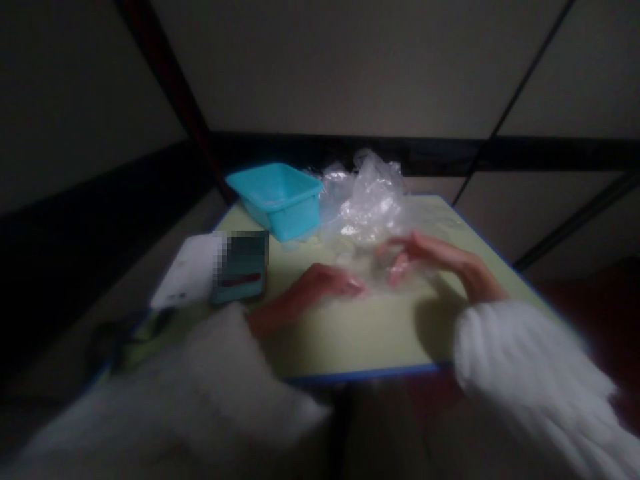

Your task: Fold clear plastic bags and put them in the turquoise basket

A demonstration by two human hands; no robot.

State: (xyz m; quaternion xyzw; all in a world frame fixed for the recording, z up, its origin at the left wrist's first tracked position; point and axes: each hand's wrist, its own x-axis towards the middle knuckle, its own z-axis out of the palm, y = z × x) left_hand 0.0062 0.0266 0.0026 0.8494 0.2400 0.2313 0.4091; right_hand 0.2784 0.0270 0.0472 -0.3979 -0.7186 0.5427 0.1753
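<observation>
Over the middle of the table my left hand is closed, its fingertips pinched on a thin clear plastic bag. My right hand arches over the right side of that bag. Its fingers are curved and spread apart, with a gap between the upper fingers and the lower ones. Motion blur smears both hands and the plastic between them, so the bag's edges and anything inside it are hard to make out. Just beyond the hands lies a crumpled heap of clear plastic bags.
A turquoise plastic basin stands at the back left of the pale yellow table, which has a blue edge. Nearer on the left are a dark, partly pixelated device and a white flat object. Panelled walls rise behind.
</observation>
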